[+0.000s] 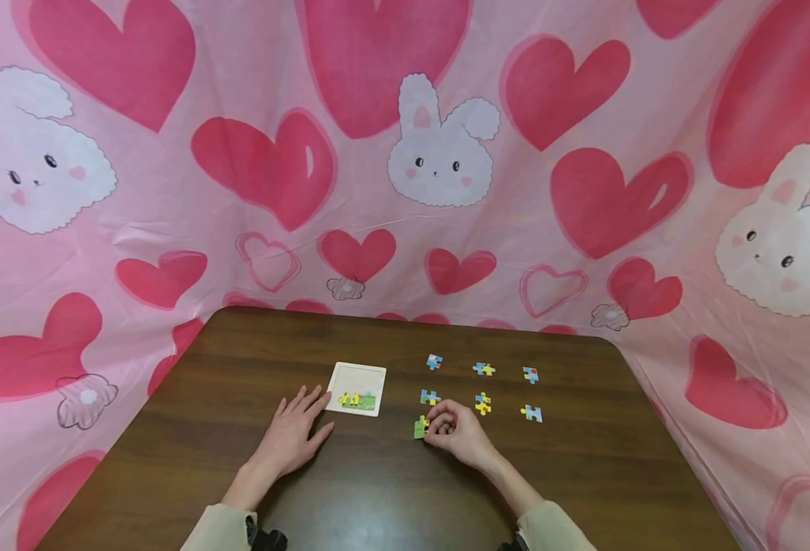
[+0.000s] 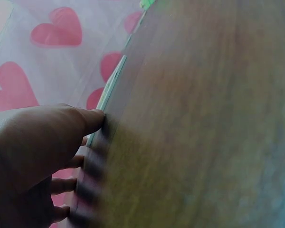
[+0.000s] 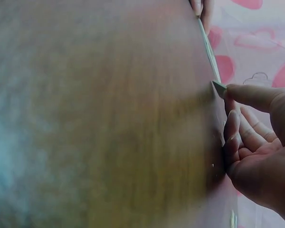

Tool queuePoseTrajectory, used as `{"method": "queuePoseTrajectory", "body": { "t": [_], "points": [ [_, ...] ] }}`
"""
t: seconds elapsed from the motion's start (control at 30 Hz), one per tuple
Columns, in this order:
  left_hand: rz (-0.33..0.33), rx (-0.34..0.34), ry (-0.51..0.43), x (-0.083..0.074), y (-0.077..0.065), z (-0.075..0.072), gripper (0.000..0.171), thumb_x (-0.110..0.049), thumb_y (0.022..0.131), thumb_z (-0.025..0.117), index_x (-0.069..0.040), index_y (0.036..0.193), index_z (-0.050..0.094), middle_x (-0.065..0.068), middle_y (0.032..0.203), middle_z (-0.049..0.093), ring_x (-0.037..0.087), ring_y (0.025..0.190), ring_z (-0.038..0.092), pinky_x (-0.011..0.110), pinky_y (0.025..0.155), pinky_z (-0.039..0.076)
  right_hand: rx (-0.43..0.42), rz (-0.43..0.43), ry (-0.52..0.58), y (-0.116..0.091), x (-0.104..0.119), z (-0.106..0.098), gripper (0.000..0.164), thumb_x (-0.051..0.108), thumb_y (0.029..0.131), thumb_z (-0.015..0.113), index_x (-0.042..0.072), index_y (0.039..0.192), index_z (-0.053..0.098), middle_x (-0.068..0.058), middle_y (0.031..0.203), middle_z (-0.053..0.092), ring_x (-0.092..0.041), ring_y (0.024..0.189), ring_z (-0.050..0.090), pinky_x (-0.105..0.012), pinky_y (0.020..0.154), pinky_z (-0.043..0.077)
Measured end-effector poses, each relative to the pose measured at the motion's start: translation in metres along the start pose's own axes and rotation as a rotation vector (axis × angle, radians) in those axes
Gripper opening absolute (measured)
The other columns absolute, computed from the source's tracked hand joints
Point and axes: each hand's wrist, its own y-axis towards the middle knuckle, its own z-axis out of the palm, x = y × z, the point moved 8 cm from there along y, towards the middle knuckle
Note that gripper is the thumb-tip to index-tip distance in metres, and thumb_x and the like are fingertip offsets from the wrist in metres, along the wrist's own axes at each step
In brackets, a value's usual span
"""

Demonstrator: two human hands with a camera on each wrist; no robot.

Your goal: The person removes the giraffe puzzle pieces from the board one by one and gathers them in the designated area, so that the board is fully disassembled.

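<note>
My right hand [image 1: 462, 436] pinches a green and yellow jigsaw puzzle piece [image 1: 420, 428] between thumb and forefinger. In the right wrist view that puzzle piece [image 3: 219, 89] is tilted, one edge at the tabletop. To the left lies a square white puzzle tray [image 1: 357, 377], with joined pieces [image 1: 358, 400] of green and yellow along its bottom edge. My left hand [image 1: 292, 434] rests on the table with fingers spread, its fingertips at the tray's left edge. From the left wrist, the thumb [image 2: 92, 121] overlaps the tray's thin edge [image 2: 115, 78].
Several loose puzzle pieces lie in rows right of the tray, among them a blue one [image 1: 435, 362], a blue and yellow one [image 1: 483, 404] and one with a red spot [image 1: 530, 375]. The brown wooden table [image 1: 295, 337] meets a pink heart-patterned cloth [image 1: 391, 222] behind.
</note>
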Motion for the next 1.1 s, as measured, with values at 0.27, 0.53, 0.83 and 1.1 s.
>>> {"method": "queuePoseTrajectory", "body": {
  "t": [0.27, 0.53, 0.83, 1.1],
  "points": [
    [-0.011, 0.004, 0.001, 0.0007, -0.0007, -0.0002, 0.063, -0.034, 0.106, 0.072, -0.007, 0.16, 0.056, 0.024, 0.169, 0.05, 0.051, 0.162, 0.039, 0.078, 0.128, 0.027, -0.026, 0.022, -0.05, -0.0033, -0.0021, -0.0022, 0.026, -0.002, 0.09, 0.085, -0.008, 0.109, 0.069, -0.022, 0.087, 0.078, -0.004, 0.069, 0.058, -0.018, 0.065, 0.045],
    [0.002, -0.006, -0.001, -0.0003, 0.0002, 0.0001, 0.062, -0.034, 0.106, 0.072, -0.007, 0.16, 0.057, 0.023, 0.169, 0.05, 0.051, 0.162, 0.04, 0.078, 0.128, 0.028, -0.047, 0.026, -0.146, -0.0045, -0.0023, -0.0045, 0.022, -0.002, 0.087, 0.086, -0.005, 0.102, 0.07, -0.012, 0.081, 0.076, -0.002, 0.068, 0.058, -0.018, 0.066, 0.047],
    [-0.004, -0.006, -0.008, 0.0002, -0.0019, 0.0001, 0.062, -0.033, 0.106, 0.072, -0.007, 0.16, 0.056, 0.024, 0.169, 0.05, 0.051, 0.162, 0.039, 0.078, 0.128, 0.028, -0.084, 0.023, -0.222, -0.0039, 0.0011, -0.0005, 0.027, -0.001, 0.085, 0.09, -0.003, 0.104, 0.07, -0.003, 0.077, 0.071, -0.001, 0.063, 0.054, -0.018, 0.061, 0.047],
    [-0.005, -0.003, -0.009, 0.0002, -0.0008, 0.0008, 0.062, -0.034, 0.106, 0.072, -0.007, 0.16, 0.056, 0.023, 0.17, 0.05, 0.051, 0.162, 0.039, 0.078, 0.128, 0.027, -0.064, 0.009, -0.25, -0.0049, 0.0029, 0.0029, 0.03, 0.001, 0.085, 0.091, -0.004, 0.108, 0.072, -0.002, 0.077, 0.067, -0.001, 0.062, 0.051, -0.019, 0.06, 0.045]
  ]
}}
